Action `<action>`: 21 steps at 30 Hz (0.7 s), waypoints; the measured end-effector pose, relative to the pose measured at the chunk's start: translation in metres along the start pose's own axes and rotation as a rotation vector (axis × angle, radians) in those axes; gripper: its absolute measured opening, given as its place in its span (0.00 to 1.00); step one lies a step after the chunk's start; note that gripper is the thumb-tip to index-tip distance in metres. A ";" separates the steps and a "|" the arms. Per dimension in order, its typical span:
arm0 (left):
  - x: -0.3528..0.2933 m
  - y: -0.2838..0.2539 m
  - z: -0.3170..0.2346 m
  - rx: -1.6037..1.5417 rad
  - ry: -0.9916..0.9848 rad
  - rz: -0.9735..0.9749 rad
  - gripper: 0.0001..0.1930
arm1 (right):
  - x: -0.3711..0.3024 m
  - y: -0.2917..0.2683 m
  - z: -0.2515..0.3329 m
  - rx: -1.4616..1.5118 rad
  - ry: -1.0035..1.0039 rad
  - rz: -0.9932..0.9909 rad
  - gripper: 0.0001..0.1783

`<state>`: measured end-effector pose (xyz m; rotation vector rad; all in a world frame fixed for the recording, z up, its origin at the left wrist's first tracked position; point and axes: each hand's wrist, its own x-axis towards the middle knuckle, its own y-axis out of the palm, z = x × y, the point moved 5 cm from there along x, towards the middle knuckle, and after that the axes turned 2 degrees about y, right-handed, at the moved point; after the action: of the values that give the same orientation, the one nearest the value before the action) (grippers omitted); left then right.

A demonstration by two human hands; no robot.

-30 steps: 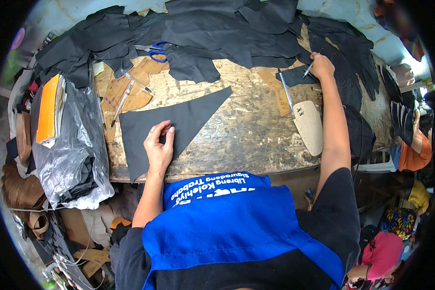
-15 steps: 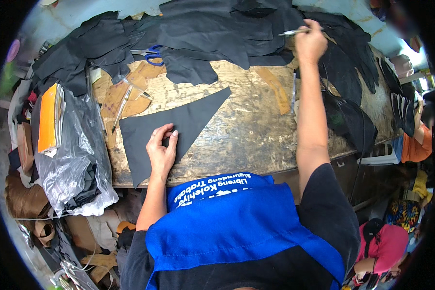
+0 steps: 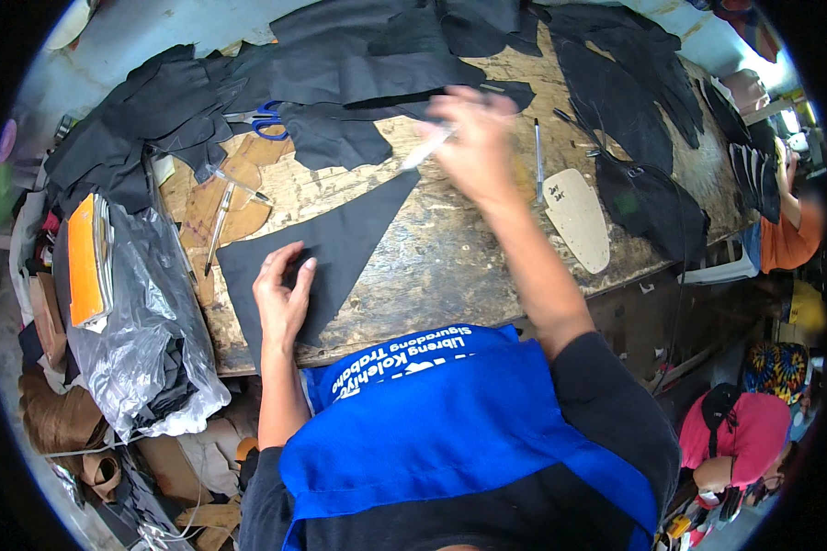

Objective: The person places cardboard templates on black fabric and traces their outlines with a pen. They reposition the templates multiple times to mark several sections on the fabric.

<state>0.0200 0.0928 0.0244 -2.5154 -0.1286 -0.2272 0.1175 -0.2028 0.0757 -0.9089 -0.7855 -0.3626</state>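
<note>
On the wooden table lies a flat, roughly triangular piece of black leather-like sheet (image 3: 340, 248), its narrow tip pointing away to the right. My left hand (image 3: 283, 298) rests on its near left part, thumb and fingers apart, holding nothing. Over the far tip of the piece is my right hand (image 3: 478, 138), smeared by motion. It grips a slim silver pen-like tool (image 3: 427, 149), whose end points down and left near that tip. Blur hides the tool's exact kind and whether it touches the sheet.
Black sheets (image 3: 358, 69) pile along the far side, with blue-handled scissors (image 3: 268, 119) beside them. Pens (image 3: 219, 225) lie on tan pattern pieces (image 3: 243, 179). A beige template (image 3: 579, 225) sits right. An orange notebook (image 3: 87, 262) tops a plastic bag (image 3: 142, 340). Other people (image 3: 744, 427) are at right.
My right hand has swung left and nearer with the tool, from the far right to the black piece's tip. The beige template now shows. My left hand stays on the piece.
</note>
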 end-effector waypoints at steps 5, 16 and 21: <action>-0.016 -0.047 0.031 0.124 -0.059 -0.260 0.13 | -0.055 -0.111 -0.085 -0.715 0.476 0.037 0.27; -0.033 -0.055 0.056 0.436 -0.165 -0.383 0.19 | -0.102 -0.153 -0.146 -1.104 0.337 -0.018 0.15; -0.035 -0.050 0.050 0.605 -0.114 -0.385 0.19 | -0.095 -0.166 -0.178 -1.297 0.504 0.017 0.12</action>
<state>-0.0144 0.1607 0.0055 -1.8818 -0.6312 -0.1652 0.0370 -0.4473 0.0335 -1.9089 0.0260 -1.0906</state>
